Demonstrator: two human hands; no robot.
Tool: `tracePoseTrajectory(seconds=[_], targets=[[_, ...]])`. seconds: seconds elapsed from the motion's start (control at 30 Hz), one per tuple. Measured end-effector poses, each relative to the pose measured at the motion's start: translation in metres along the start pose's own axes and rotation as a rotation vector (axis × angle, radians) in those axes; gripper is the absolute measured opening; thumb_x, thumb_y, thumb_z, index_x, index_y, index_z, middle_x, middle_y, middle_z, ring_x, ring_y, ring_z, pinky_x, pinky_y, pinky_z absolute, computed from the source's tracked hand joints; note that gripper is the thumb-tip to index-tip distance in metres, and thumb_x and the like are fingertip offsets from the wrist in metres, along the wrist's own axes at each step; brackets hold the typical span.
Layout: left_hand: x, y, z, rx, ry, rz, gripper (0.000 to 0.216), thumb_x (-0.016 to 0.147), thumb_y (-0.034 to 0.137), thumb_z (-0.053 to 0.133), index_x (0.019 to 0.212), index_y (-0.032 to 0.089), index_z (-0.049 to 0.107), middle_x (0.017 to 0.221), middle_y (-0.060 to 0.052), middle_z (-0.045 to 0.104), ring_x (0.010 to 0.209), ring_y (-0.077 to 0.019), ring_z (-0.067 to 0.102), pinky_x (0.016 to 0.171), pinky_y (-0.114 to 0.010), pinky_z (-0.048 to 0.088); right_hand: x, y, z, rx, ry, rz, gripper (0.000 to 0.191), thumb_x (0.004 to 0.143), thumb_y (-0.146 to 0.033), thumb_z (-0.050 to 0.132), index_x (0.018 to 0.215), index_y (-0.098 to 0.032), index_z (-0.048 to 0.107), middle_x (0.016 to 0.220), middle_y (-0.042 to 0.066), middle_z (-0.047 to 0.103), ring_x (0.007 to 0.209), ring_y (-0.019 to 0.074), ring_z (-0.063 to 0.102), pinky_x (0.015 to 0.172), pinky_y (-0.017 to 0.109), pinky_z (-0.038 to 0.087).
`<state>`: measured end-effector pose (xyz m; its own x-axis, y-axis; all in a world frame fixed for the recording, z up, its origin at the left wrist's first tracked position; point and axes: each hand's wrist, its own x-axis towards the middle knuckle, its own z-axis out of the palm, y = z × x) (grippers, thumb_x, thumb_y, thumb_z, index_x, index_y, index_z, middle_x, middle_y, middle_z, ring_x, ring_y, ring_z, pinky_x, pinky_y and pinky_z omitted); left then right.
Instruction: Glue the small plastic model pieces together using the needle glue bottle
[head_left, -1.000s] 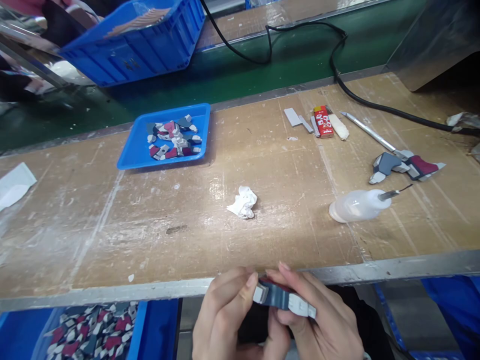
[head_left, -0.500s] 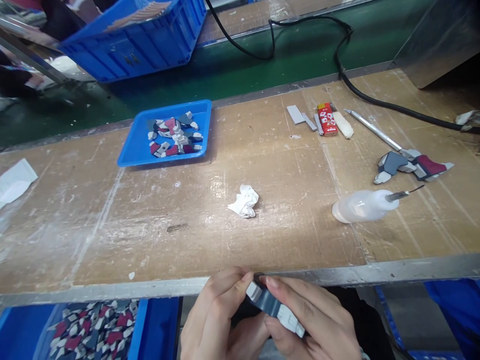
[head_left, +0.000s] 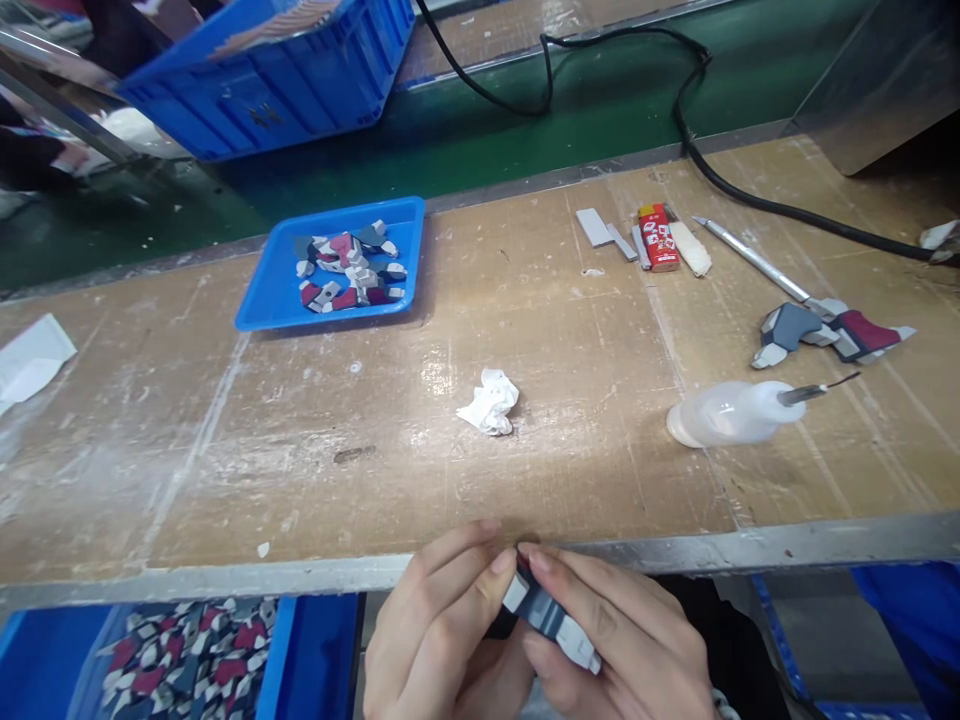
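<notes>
Between my two hands, at the table's front edge, is a small dark grey and white plastic part [head_left: 546,612]. My left hand [head_left: 442,620] pinches its upper left end with thumb and fingers. On its right side my right hand [head_left: 626,630] grips it, the thumb below and the fingers along the top. The fingers cover much of the part. Beyond the hands lies a crumpled white tissue [head_left: 491,402]. To the right a translucent squeeze bottle [head_left: 724,414] with a thin needle tip lies on its side. Behind it are similar grey, white and maroon parts [head_left: 832,330].
A blue tray [head_left: 259,300] with several parts stands at the back left. A craft knife [head_left: 750,258], a red packet [head_left: 660,240] and a black cable [head_left: 795,210] are at the right. Below the edge, a blue bin [head_left: 319,650] sits beside many parts. Another person's hand shows far left.
My left fingers have shifted on the part, the index finger lifting slightly. The part is turned a little and sits slightly lower at its white end. The table items stay put.
</notes>
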<state>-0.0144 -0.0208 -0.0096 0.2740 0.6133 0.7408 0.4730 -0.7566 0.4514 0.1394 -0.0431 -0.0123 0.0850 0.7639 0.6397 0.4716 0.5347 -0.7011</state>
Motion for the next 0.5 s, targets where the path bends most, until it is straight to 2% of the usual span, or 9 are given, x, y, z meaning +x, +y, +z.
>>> tracePoseTrajectory(seconds=[0.13, 0.27, 0.5], targets=[[0.0033, -0.0003, 0.0024, 0.029, 0.005, 0.025, 0.042, 0.082, 0.005, 0.071, 0.124, 0.005, 0.066, 0.103, -0.011, 0.070, 0.101, -0.0282, 0.070, 0.076, -0.038, 0.061, -0.0006, -0.0020, 0.0017, -0.057, -0.025, -0.014, 0.028, 0.101, -0.029, 0.055, 0.105, -0.006, 0.070, 0.087, 0.013, 0.080, 0.080, 0.0172, 0.079, 0.071, 0.020, 0.065], [0.0051, 0.0003, 0.0050, 0.063, 0.040, -0.018, 0.028, 0.084, 0.012, 0.072, 0.111, 0.007, 0.069, 0.096, -0.009, 0.071, 0.093, -0.0263, 0.071, 0.072, -0.037, 0.062, 0.0003, -0.0045, 0.0051, -0.104, 0.008, 0.002, 0.029, 0.102, -0.032, 0.054, 0.103, -0.007, 0.070, 0.082, 0.012, 0.080, 0.075, 0.0165, 0.078, 0.067, 0.020, 0.064], [0.0025, -0.0009, 0.0035, 0.032, 0.047, 0.001, 0.031, 0.082, 0.010, 0.070, 0.113, 0.005, 0.069, 0.099, -0.012, 0.072, 0.098, -0.0285, 0.072, 0.073, -0.037, 0.063, 0.0006, -0.0063, 0.0050, -0.122, 0.011, 0.030, 0.034, 0.101, -0.038, 0.054, 0.102, -0.007, 0.068, 0.078, 0.011, 0.079, 0.066, 0.0156, 0.077, 0.062, 0.020, 0.063]])
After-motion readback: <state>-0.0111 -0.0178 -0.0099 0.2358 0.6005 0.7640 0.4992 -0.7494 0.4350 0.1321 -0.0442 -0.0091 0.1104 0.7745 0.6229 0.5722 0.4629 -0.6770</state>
